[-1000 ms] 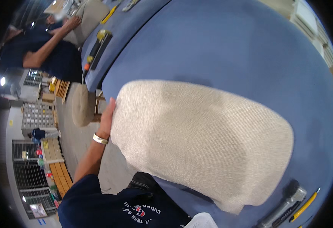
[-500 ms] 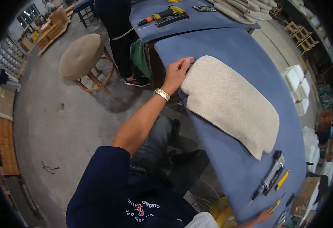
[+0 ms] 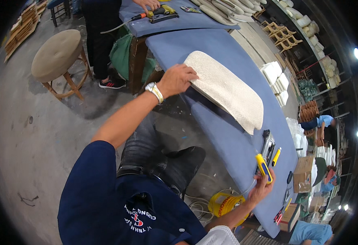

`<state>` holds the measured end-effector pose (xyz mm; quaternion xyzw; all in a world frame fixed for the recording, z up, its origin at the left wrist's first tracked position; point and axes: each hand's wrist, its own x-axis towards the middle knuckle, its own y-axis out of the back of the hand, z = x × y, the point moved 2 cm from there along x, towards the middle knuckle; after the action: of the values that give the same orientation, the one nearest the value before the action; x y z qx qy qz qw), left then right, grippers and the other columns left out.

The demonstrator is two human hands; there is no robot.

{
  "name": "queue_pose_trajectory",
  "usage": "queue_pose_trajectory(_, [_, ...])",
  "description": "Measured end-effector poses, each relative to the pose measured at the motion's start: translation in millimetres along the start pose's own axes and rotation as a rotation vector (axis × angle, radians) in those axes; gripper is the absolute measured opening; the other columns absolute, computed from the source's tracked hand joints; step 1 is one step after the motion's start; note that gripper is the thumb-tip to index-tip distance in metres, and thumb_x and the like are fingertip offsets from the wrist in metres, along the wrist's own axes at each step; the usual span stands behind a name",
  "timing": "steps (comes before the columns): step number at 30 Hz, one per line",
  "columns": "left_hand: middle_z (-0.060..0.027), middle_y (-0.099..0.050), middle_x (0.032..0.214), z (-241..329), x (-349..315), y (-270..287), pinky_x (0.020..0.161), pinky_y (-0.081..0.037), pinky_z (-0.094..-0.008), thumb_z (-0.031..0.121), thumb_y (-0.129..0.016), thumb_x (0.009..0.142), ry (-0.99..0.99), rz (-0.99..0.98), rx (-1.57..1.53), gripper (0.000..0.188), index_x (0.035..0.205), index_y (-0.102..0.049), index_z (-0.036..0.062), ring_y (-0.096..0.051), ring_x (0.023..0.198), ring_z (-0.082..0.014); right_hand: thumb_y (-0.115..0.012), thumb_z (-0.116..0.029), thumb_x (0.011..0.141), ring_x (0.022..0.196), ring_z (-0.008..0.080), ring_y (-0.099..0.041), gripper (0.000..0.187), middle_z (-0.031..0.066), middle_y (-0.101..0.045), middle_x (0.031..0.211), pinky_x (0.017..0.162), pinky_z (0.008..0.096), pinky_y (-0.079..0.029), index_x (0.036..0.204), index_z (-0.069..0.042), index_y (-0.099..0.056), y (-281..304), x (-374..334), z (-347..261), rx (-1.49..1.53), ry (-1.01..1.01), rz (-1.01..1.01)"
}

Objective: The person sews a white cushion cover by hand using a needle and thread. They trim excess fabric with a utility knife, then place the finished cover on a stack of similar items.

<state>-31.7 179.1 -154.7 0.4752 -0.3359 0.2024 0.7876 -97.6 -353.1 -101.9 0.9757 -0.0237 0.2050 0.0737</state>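
1. In the head view, your left hand (image 3: 178,81) is closed in a pinch on the near-left corner of the beige padded panel (image 3: 228,92).
2. That panel is over the blue table (image 3: 232,153), its near edge above a dark shadow.
3. Your right hand (image 3: 262,188) has its fingers curled around a yellow-and-blue handle (image 3: 264,168).
4. Just beyond it are a silver-and-black tool (image 3: 268,141) and a yellow cutter (image 3: 276,157).

Left hand (image 3: 175,81) grips edge of beige, textured, rounded fabric panel (image 3: 227,90) over long blue-topped bench (image 3: 224,139); right hand (image 3: 262,188) holds yellow-and-blue elongated plastic tool (image 3: 263,166).
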Motion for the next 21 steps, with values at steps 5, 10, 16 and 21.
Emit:
queue_pose_trajectory(5, [-0.0063, -0.073, 0.11, -30.4, 47.2, 15.8, 0.084, -0.054, -0.0384, 0.013, -0.075, 0.077, 0.202, -0.442, -0.089, 0.021, 0.098, -0.078, 0.0106, -0.068, 0.101, -0.0262, -0.061, -0.032, 0.104, 0.107, 0.0199, -0.063, 0.036, 0.0155, -0.06, 0.126, 0.092, 0.0351, -0.053, 0.127, -0.005, -0.057, -131.8, 54.7, -22.0, 0.477, 0.174, -0.196])
queue_pose_trajectory(10, [-0.009, -0.069, 0.128, -39.3, 40.2, 9.9, 0.098, -0.051, -0.039, 0.018, -0.076, 0.082, 0.195, -0.37, -0.229, 0.019, 0.097, -0.076, 0.0083, -0.06, 0.125, -0.0306, -0.059, -0.034, 0.104, 0.079, 0.0147, -0.056, 0.021, 0.005, -0.056, 0.092, 0.068, 0.0327, -0.052, 0.108, -0.014, -0.057, -268.3, 101.2, -45.3, 1.093, 0.056, -0.431])
queue_pose_trajectory(16, [-0.0098, -0.055, 0.15, -30.0, 19.2, 1.6, 0.114, -0.041, -0.0429, 0.021, -0.076, 0.086, 0.302, -0.254, -0.335, 0.018, 0.094, -0.073, 0.0053, -0.036, 0.149, -0.0362, -0.058, -0.026, 0.102, 0.049, 0.0131, -0.041, 0.024, 0.0011, -0.043, 0.062, 0.043, 0.0289, -0.04, 0.084, -0.014, -0.048, -345.5, 114.3, -1.0, 1.112, 0.053, -0.292])
queue_pose_trajectory(21, [-0.0129, -0.062, 0.141, -21.1, 37.4, 11.4, 0.113, -0.044, -0.042, 0.022, -0.075, 0.087, 0.321, -0.294, -0.281, 0.019, 0.093, -0.073, 0.0044, -0.052, 0.138, -0.0352, -0.057, -0.028, 0.101, 0.047, 0.0137, -0.041, 0.03, 0.0023, -0.043, 0.061, 0.042, 0.0288, -0.039, 0.079, -0.013, -0.044, -367.3, 121.7, 15.4, 1.139, 0.054, -0.114])
